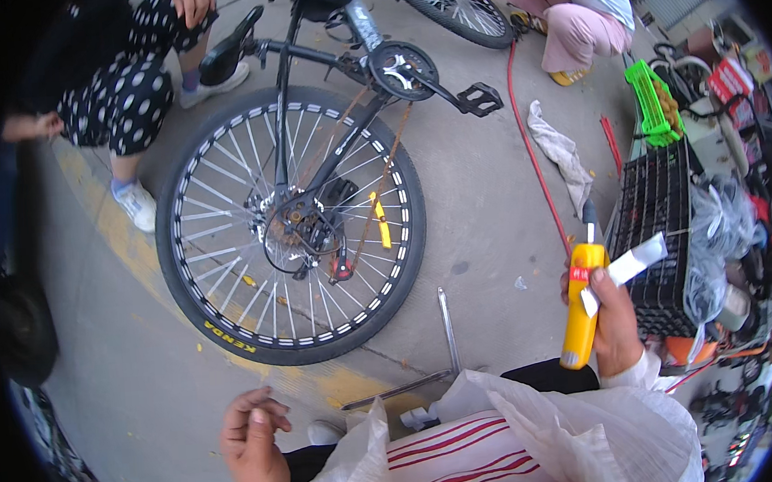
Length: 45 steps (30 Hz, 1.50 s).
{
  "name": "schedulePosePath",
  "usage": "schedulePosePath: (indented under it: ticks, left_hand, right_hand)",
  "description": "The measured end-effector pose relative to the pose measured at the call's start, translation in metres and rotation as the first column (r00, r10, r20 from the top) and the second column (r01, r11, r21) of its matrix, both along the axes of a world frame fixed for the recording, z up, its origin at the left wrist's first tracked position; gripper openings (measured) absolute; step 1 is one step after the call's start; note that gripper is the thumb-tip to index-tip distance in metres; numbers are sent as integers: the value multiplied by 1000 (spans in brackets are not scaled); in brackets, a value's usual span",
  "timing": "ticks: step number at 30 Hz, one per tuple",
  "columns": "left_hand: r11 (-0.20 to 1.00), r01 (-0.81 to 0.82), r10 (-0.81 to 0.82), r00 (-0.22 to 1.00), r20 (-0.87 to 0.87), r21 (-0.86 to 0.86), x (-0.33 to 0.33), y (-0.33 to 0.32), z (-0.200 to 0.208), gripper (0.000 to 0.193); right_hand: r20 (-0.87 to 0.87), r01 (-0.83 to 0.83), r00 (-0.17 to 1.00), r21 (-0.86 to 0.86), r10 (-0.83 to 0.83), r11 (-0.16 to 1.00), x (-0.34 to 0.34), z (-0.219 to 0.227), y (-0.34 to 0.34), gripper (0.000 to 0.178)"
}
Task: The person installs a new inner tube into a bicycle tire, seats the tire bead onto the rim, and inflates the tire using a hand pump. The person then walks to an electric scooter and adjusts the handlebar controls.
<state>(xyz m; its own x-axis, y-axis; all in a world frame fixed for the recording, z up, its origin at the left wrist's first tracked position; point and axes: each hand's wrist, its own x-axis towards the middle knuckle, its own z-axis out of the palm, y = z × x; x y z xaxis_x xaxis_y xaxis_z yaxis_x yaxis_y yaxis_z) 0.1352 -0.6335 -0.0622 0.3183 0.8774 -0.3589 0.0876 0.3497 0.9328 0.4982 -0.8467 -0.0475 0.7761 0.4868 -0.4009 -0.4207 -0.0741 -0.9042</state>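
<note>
My right hand (pixel 620 328) is wrapped round a yellow hand-held tool (pixel 581 317) with a narrow dark tip pointing away from me. A white strip (pixel 635 261) sticks out beside my right thumb; whether it is stuck to the tool or pinched, I cannot tell. Loosely curled and with nothing visible in it, my left hand (pixel 257 451) is raised at the lower left. In front of me is a black bicycle's rear wheel (pixel 409 239), with a rusty chain (pixel 388 171) hanging slack across it. A metal L-shaped bar tool (pixel 448 326) rests on the ground between my hands.
A red hose (pixel 521 124) runs along the ground past a whitish rag (pixel 561 153). To the right stand a black crate (pixel 655 191) and a green basket (pixel 654 101). One person (pixel 139 97) is at the upper left; another (pixel 577 22) crouches by a second bicycle wheel (pixel 460 21).
</note>
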Motion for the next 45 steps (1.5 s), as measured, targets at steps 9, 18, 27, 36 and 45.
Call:
schedulePosePath:
  ticks: [9, 18, 27, 36, 45]
  left_hand:
    - [949, -212, 257, 948, -185, 234, -26, 31, -14, 27]
    - [993, 2, -40, 950, -311, -120, -11, 0, -11, 24]
    - [985, 76, -117, 955, -273, -157, -50, -108, 29, 35]
    - [999, -24, 16, 968, -252, -31, -11, -19, 287, 36]
    - [1000, -23, 21, 974, -226, -9, 18, -43, 394, 34]
  right_hand:
    - [-404, -97, 913, -81, 56, 992, -73, -48, 71, 46]
    - [-677, -232, 736, -279, -19, 932, -138, -56, 65, 29]
    - [-504, -614, 780, -495, 372, 615, -154, 92, -45, 51]
    - [-324, -182, 946, -597, -27, 782, -117, 233, -138, 43]
    - [-247, -107, 967, -624, -66, 774, -106, 277, -176, 42]
